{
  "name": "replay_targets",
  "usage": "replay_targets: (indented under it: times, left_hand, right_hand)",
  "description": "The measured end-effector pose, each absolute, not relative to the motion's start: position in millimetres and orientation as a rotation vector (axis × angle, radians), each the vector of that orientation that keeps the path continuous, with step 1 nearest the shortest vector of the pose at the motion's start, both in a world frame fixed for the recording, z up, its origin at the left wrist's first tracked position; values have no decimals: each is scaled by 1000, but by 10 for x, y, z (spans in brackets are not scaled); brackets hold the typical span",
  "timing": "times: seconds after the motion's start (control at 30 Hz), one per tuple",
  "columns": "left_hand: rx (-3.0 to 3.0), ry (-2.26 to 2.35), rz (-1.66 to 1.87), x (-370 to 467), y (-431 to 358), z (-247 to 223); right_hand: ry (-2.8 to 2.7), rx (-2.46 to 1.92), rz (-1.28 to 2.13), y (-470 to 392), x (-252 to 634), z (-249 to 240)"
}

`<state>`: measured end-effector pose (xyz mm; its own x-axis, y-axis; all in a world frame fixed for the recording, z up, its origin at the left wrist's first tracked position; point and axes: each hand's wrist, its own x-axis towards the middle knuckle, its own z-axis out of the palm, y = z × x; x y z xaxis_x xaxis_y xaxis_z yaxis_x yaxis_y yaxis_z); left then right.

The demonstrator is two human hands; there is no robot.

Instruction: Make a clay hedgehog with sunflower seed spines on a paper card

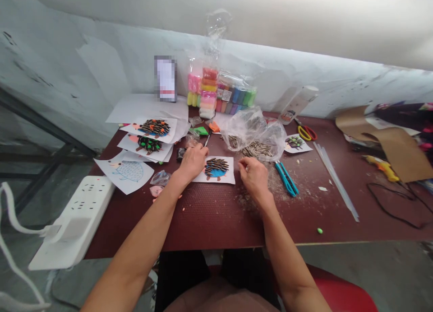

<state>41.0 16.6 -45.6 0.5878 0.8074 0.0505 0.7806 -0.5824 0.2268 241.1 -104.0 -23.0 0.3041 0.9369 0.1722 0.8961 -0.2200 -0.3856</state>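
Note:
A white card with a hedgehog figure (216,168), its blue body covered in dark spines, lies on the dark red table (209,226). My left hand (193,162) rests at the card's upper left corner, fingers bent together; whatever is between them is hidden. Just right of the card is my right hand (253,175), its thumb and forefinger pinched around something too small to make out. Beyond it, a clear plastic bag (277,138) holds many thin brown spines (257,148). Orange clay (214,126) sits behind the card.
Finished hedgehog cards (154,128) and a blue hedgehog drawing (128,171) lie left. Packs of coloured clay (208,93) stand at the wall. A teal cutter (287,179), scissors (307,132), clear sticks (336,182) and a yellow glue gun (385,167) are right; a power strip (76,217) is front left.

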Motion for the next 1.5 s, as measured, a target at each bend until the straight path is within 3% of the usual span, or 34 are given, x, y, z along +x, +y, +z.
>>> replay_targets:
  times: [0.27, 0.67, 0.83, 1.23, 1.5]
  left_hand:
    - [2609, 1321, 246, 407, 160, -467]
    - [2605, 1308, 288, 393, 156, -496]
    - [2615, 1284, 293, 393, 167, -500]
    - [2607, 1304, 326, 395, 173, -548]
    - [2604, 1289, 319, 395, 176, -536]
  right_hand:
    - [-1573, -2265, 17, -1041, 2732, -344]
    - [-1654, -2448, 26, -964, 2523, -258]
    - [-1538, -2199, 23, -984, 2546, -203]
    - [-1479, -1682, 639, -1048, 2157, -220]
    - [-1707, -1718, 387, -1051, 2037, -325]
